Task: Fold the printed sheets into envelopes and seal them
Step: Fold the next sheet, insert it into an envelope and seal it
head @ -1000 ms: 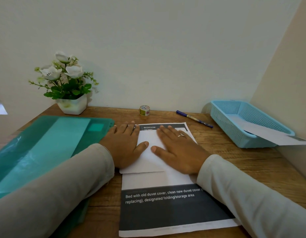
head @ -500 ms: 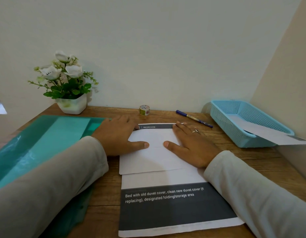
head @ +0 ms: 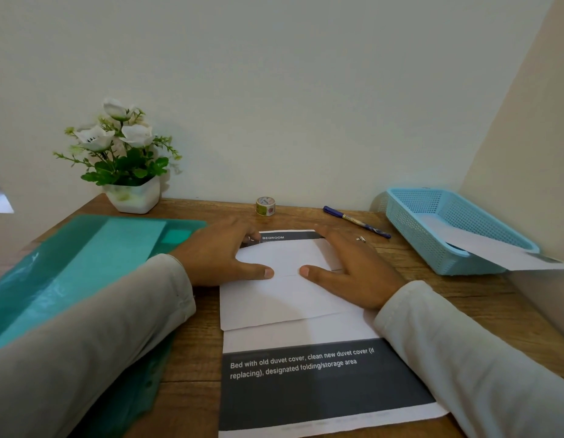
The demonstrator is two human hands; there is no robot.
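Observation:
A printed sheet [head: 306, 384] with a dark band and white text lies on the wooden desk [head: 464, 311] in front of me. Its far part is folded over toward me, showing the white back [head: 284, 301]. My left hand [head: 224, 257] presses flat on the fold's left side, thumb pointing right. My right hand [head: 350, 267] presses flat on the right side, thumb pointing left; the thumbs are a little apart. A small tape roll [head: 265, 206] stands by the wall.
A teal plastic folder [head: 84, 263] lies at the left under my sleeve. A potted white flower [head: 126, 159] stands at the back left. A blue pen [head: 356, 221] and a blue mesh basket [head: 438, 248] holding a folded sheet [head: 495, 251] are at the right.
Both hands have slid outward along the folded edge, apart from each other, flattening the flap. The sheet stays in place.

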